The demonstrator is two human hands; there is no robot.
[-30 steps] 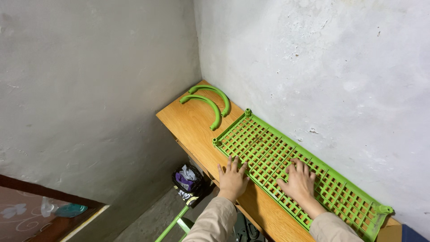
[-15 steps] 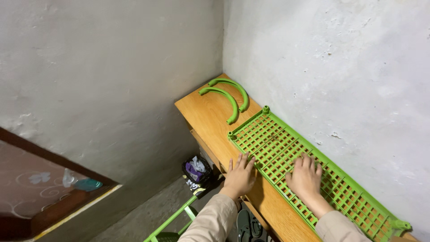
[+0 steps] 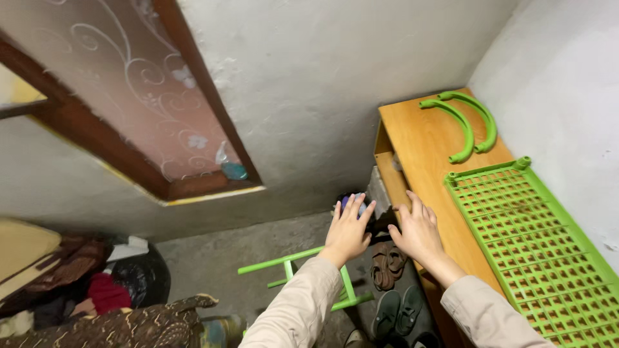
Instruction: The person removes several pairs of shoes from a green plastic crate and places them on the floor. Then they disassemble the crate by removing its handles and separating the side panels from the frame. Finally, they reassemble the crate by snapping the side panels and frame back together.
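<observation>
While both hands (image 3: 348, 233) spread empty, the right hand (image 3: 417, 233) overlaps the wooden table (image 3: 425, 145).

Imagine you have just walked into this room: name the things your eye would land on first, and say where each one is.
The bright green plastic grid panel stands out first, lying flat along the right side of the wooden table beside the wall. Past it, at the table's far end, lie two curved green pieces. In the middle, the left hand and right hand spread open at the table's near edge, above a green frame and shoes on the floor.
</observation>
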